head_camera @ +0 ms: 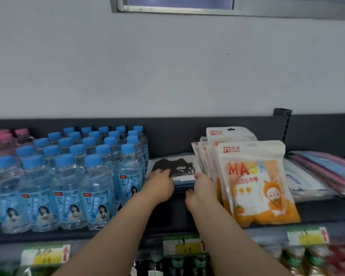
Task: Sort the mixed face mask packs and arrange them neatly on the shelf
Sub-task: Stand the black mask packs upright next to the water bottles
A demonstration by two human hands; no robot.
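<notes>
A flat stack of black mask packs (179, 168) lies on the dark shelf (167, 214) between the bottles and the orange packs. My left hand (160, 183) grips the stack's front left corner, fingers curled over the top pack. At the front right corner my right hand (200, 190) holds the stack's edge, thumb on top. Several white-and-orange "MASK" packs (255, 184) stand upright just right of my right hand. Further right lie flat white packs (305, 182) and pink and blue packs (331, 168).
Rows of blue-capped water bottles (68, 176) fill the shelf to the left, close to my left hand. Pink-capped bottles (4, 140) stand at the far left. Price labels (183, 246) line the shelf's front edge, with bottles (177, 263) on the shelf below.
</notes>
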